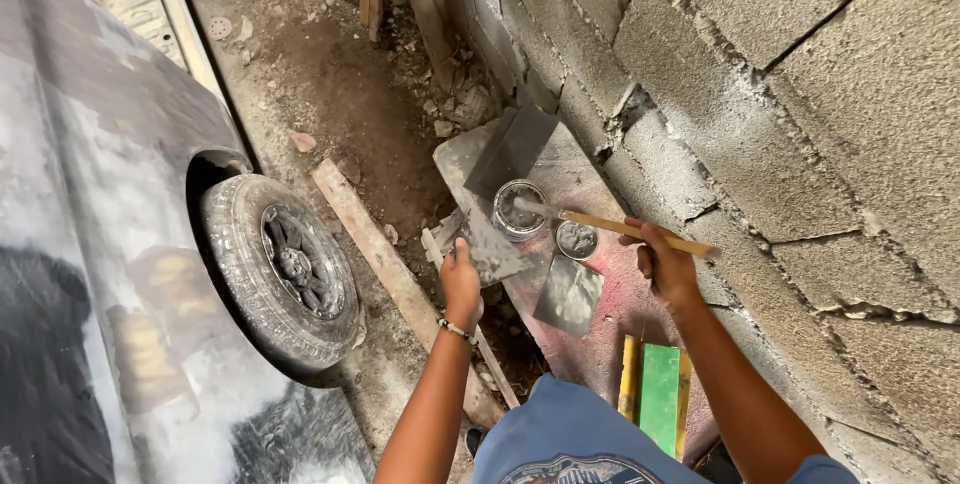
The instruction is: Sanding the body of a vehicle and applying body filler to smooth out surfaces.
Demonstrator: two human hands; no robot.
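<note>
Right hand (pixel 665 266) is closed on a wooden stick (pixel 620 229), its tip in the open grey can (pixel 519 209) on a board (pixel 590 179) near the block wall (pixel 800 94); left hand (pixel 461 279) grips a flat grey spreader (pixel 492 244) w/ putty, just beside the can; car wheel (pixel 285 269) at left.

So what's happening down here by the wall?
A person leans over a flat board lying against the grey block wall. The right hand holds a wooden stick whose tip reaches into a small round open tin of grey paste. The left hand holds a flat grey-smeared spreader plate beside the tin. A second, smaller round tin sits next to it, and a car's wheel stands to the left.
</note>
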